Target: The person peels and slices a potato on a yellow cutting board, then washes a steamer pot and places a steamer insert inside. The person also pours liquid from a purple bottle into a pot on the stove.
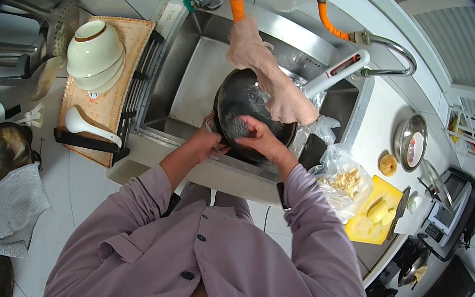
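Note:
A dark round pan (241,91) is tilted in the right part of the stainless steel sink (202,78). Its near left edge, by a handle, is held in my left hand (208,141). Inside the pan, my right hand (262,138) pinches a grey wire scourer (237,129) between thumb and fingers, against the dark surface. Over the pan hangs a pink cloth (270,79), wrapped round the end of an orange hose (238,10); it hides part of the pan. A white handle (339,71) with a red mark rises behind the cloth.
Stacked bowls (95,53) and a white spoon (89,126) rest on a woven mat (72,100) at left. At right are a plastic bag (332,162) of chopped pieces, a yellow cutting board (359,226) with peeled potatoes, a knife (400,207) and a metal bowl (410,142).

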Demonstrator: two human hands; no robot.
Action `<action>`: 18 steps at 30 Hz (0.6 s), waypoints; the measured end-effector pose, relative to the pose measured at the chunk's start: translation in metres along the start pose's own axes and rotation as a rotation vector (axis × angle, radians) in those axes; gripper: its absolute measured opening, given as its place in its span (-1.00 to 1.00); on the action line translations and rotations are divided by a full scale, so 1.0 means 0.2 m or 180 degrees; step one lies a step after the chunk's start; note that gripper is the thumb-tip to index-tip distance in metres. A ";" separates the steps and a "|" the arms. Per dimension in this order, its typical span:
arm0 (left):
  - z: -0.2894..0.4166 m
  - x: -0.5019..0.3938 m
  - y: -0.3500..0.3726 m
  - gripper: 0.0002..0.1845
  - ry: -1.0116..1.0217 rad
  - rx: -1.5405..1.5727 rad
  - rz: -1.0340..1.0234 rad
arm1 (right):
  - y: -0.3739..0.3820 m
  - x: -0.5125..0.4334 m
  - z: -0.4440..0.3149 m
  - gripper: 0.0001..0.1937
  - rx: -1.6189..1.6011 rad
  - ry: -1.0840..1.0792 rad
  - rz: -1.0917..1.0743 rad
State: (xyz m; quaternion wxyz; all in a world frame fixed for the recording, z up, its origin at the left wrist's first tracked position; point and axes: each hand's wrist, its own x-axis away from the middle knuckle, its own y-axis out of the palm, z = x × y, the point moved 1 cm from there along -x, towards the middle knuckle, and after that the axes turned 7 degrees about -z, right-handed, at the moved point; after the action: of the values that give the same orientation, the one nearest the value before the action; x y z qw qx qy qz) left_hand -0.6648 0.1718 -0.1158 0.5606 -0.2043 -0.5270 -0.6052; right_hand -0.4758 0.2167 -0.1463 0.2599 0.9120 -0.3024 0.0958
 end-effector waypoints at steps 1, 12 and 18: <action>0.00 0.00 0.00 -0.05 -0.0012 0.0035 -0.0023 | 0.05 -0.06 -0.03 -0.38 -0.0266 -0.0325 0.0290; -0.03 0.06 0.04 -0.05 -0.0023 0.0145 -0.0010 | -0.69 -0.33 0.12 -0.49 0.2328 0.0581 0.4377; -0.02 0.04 0.07 -0.04 0.0033 -0.0027 -0.0044 | -0.74 -0.24 0.20 -0.37 0.2728 -0.0185 0.4412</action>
State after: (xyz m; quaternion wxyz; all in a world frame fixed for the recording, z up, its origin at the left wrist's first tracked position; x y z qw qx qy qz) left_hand -0.6527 0.1674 -0.1042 0.5582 -0.2000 -0.5229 -0.6123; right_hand -0.4241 0.3204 -0.2575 -0.2379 0.5401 -0.7417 0.3186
